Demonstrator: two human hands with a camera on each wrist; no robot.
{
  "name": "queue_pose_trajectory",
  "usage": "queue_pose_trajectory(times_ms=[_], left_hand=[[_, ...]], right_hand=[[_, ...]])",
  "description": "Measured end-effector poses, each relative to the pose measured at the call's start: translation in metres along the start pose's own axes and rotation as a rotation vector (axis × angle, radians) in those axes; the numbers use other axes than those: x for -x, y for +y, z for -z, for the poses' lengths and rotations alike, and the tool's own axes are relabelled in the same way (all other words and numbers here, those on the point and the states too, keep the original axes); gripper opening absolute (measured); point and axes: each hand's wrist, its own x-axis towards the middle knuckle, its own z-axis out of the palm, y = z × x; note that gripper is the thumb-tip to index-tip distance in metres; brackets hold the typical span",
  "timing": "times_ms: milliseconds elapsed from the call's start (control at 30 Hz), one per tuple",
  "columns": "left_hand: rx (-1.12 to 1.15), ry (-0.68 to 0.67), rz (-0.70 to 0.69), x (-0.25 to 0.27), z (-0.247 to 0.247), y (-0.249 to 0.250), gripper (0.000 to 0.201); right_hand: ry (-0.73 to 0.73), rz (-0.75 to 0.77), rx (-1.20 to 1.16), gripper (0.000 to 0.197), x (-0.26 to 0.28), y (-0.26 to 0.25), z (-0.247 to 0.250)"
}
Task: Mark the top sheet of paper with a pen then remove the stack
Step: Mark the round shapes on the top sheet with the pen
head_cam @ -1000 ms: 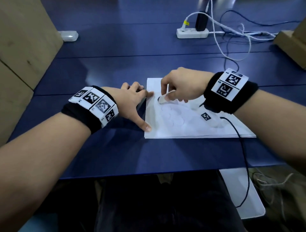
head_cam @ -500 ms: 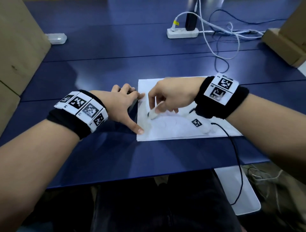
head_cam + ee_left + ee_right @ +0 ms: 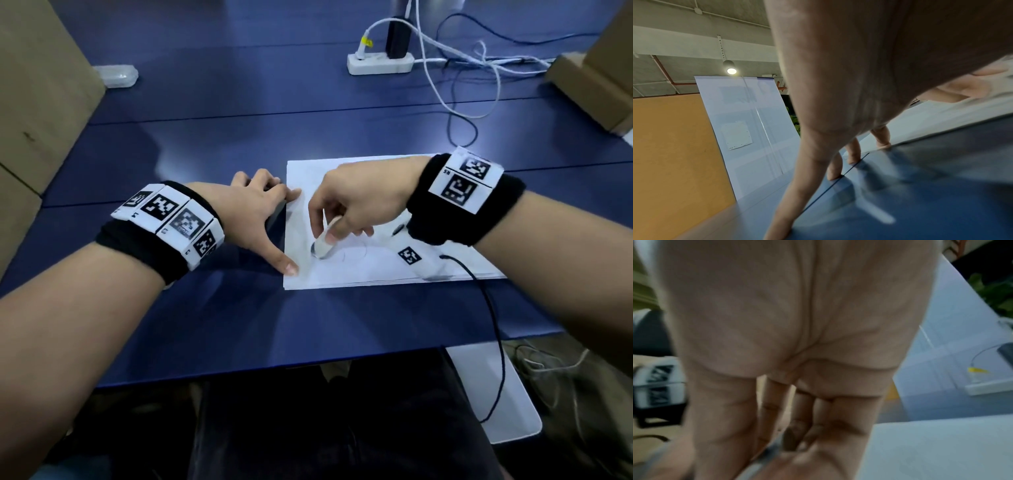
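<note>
**Pen pressed to paper on a blue table**

A white stack of paper sheets (image 3: 359, 270) is laid on the dark blue table (image 3: 239, 325). Its left edge is pinned by the spread, straight-fingered left hand (image 3: 255, 214). A stubby white pen (image 3: 323, 245) is gripped in the curled right hand (image 3: 359, 202), its tip set on the top sheet.

office: power strip (image 3: 379, 64), whiteboard (image 3: 748, 129)

A white stack of paper (image 3: 359, 274) lies flat on the blue table (image 3: 308, 130), near the front edge. Thin curved lines show on the top sheet. The pen (image 3: 323, 245) is short, pale and tilted, with its tip down on the top sheet, near the left side.
</note>
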Motion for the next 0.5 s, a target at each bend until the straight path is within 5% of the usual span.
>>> queue_pose_trajectory(times_ms=[167,367,500], left_hand=[[0.010,-0.012,0.001,0.001,0.001,0.000,0.144],[-0.001,-0.013,0.004,-0.001,0.000,-0.002,0.149],[0.007,-0.022,0.011,0.000,0.002,0.001,0.146]], right_hand=[[0.274,-0.134,0.047,0.015,-0.010,0.017,0.014],[-0.052,0.032,-0.096,0.012,0.002,0.001,-0.004],[0.169,-0.091,-0.011,0.016,-0.006,0.012,0.006]])
